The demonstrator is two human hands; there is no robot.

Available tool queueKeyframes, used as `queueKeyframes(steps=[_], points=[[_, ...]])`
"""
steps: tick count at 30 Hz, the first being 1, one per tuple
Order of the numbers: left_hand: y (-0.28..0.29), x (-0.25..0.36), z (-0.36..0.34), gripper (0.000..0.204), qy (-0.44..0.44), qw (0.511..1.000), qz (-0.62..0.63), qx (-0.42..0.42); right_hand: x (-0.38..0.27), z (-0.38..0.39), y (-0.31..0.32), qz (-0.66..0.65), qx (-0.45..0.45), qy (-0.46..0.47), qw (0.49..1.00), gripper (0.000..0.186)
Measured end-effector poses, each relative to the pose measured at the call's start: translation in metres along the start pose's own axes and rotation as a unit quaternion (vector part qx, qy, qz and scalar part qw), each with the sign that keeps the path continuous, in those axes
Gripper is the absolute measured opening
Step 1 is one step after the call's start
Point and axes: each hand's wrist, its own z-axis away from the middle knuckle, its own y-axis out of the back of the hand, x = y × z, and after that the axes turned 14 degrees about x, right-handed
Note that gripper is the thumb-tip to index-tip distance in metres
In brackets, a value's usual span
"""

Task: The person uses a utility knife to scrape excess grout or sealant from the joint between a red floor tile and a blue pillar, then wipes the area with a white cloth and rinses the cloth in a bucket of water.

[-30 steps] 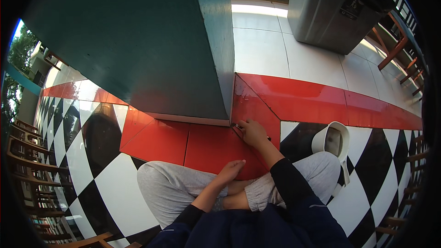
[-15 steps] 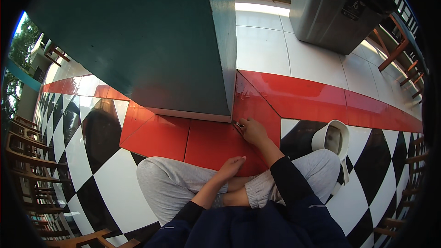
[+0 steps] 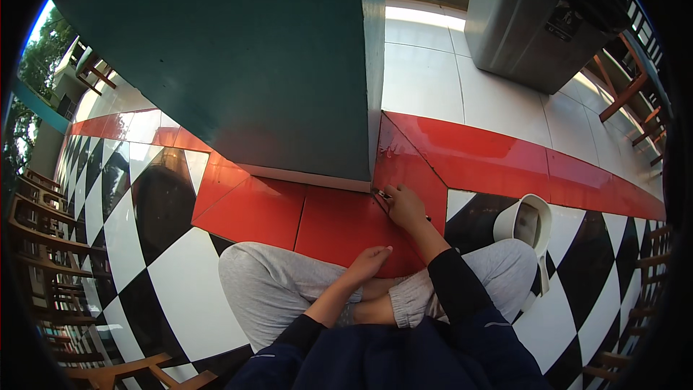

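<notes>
Right hand [image 3: 406, 206] pinches slim tool [image 3: 382, 194] by pillar [image 3: 289, 87] corner, seemingly mid-job; left hand [image 3: 368, 263] apart, curled, contents unclear; remainder untellable.

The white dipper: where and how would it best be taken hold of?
Probably by the handle of the white dipper, coming from the right: it looks slim and juts toward the near side, while the right knee crowds its left.
</notes>
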Motion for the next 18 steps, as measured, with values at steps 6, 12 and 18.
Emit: queueKeyframes(steps=[6, 12, 18], points=[[0.007, -0.004, -0.002, 0.035, -0.014, 1.000, -0.006, 0.004, -0.005, -0.008, 0.006, -0.007, -0.015, -0.002, 1.000, 0.014], [0.002, 0.000, 0.001, 0.036, -0.006, 1.000, -0.008, 0.012, 0.004, -0.011, 0.001, -0.033, -0.002, -0.001, 0.999, 0.014], [0.000, -0.001, 0.000, 0.035, -0.012, 1.000, -0.011, 0.003, 0.008, -0.020, 0.000, -0.018, 0.008, -0.031, 0.999, 0.013]])
